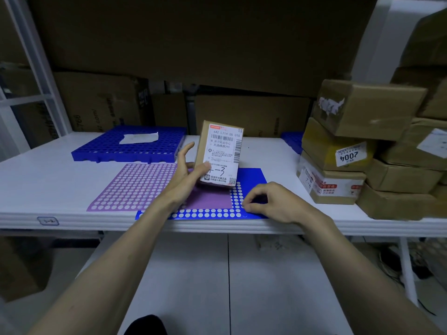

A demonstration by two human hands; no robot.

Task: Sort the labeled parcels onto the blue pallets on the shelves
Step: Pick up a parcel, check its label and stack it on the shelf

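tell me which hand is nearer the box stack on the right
Right. The right hand rests curled on the front pallet, just left of the box stack; the left hand holds the parcel further left.

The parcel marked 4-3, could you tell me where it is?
In the head view, centre: the left hand holds the parcel upright over the near blue pallet.
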